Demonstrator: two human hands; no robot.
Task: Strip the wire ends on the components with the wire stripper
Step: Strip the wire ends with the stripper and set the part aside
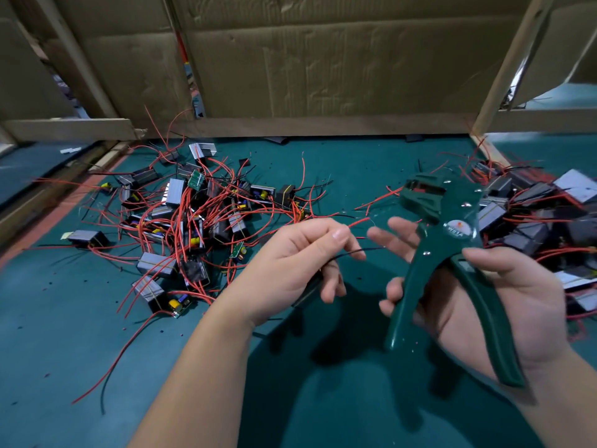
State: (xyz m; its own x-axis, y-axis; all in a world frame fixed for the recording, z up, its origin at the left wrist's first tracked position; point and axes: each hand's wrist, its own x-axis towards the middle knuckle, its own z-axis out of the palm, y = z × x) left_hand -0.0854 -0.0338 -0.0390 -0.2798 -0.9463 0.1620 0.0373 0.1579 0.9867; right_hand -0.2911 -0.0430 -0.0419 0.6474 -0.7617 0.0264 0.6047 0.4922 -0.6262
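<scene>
Left of my left hand [290, 263] lies a big pile of small boxes [193, 218] on the green table [64, 334]. Red wires are tangled all over it, so I cannot tell which wire goes to which box. The pile is well apart from my hand.

My left hand is curled up, and its fingers hold a thin black wire [358, 251]. The wire runs to the right and its tip comes close to the fingers of my right hand [517, 302]. The tip is blurry, so I cannot tell if it is bare. A dark thing [310, 290] sits under my left hand. My fingers hide most of it, and I cannot make out what it is.

My right hand grips the green wire stripper [449, 218]. My thumb lies on one handle and my lower fingers curl round the other. My two top fingers are stretched out toward the black wire. The head of the wire stripper points up and away, above the wire tip, not touching it. Its mouth is too blurry to read. The handles are spread apart.

Further right is a second pile of boxes [533, 227], cut off by the edge. Brown cardboard [323, 59] stands at the back.
</scene>
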